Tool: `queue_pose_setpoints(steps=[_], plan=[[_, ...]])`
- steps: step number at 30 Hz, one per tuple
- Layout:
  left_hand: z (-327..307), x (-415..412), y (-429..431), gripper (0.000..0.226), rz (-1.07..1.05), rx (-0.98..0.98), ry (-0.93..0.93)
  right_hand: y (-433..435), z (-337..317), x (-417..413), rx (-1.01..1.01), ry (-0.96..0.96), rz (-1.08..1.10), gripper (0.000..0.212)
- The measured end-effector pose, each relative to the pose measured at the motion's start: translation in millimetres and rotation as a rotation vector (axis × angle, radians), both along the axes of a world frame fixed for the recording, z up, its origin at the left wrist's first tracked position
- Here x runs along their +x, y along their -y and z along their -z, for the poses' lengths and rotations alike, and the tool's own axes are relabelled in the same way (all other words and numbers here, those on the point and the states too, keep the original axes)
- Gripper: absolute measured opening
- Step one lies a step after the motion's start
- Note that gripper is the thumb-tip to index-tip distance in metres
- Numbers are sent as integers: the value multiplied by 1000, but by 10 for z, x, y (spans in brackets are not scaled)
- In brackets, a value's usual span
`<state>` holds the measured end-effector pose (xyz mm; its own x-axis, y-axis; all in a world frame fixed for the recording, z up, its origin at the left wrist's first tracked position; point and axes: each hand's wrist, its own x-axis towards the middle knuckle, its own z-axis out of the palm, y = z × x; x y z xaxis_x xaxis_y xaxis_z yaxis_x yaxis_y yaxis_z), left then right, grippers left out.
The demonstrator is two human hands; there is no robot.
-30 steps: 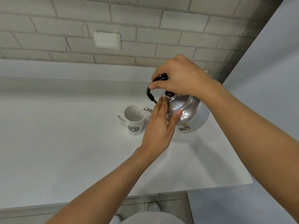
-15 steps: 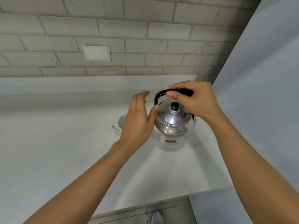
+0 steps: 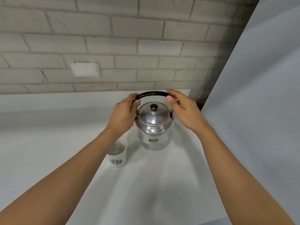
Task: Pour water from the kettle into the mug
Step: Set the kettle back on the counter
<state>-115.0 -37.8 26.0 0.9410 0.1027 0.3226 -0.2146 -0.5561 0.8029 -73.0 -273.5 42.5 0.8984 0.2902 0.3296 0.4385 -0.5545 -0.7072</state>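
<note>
On the white counter (image 3: 56, 151) below the brick wall (image 3: 113, 38) we note the steel kettle (image 3: 154, 127) standing upright, lid (image 3: 153, 113) seated, black handle (image 3: 153, 93) arched over it. Our left forearm (image 3: 73, 172) crosses in front of the mug (image 3: 117, 154), which sits just beside the kettle, nearer to us and to its left; water is visible inside, so we judge the pour done. Left hand (image 3: 124, 113) curls around the left end of the handle, fingers closed on it. Right hand (image 3: 183, 109) rests at the right end, fingers loosely bent; we cannot tell whether it grips. Risks, as we judge them: drawing the left arm back low could clip the mug rim and tip it, spilling water. Letting the handle drop could knock the lid knob (image 3: 153, 106). Metal sides may be hot; fingers stray close.
</note>
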Motion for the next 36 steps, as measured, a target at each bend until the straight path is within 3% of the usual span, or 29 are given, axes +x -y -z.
queue_pose_setpoints(steps=[13,31,36], plan=[[620,1213,-381,30,-125,-32,-125,-457,940,1416,47,-198,20,21],[902,1751,-483,27,-133,-76,-177,-644,1307,1959,107,-240,59,22],[873,1721,-487,51,-101,25,-254,-631,1291,1891,81,-268,30,33]])
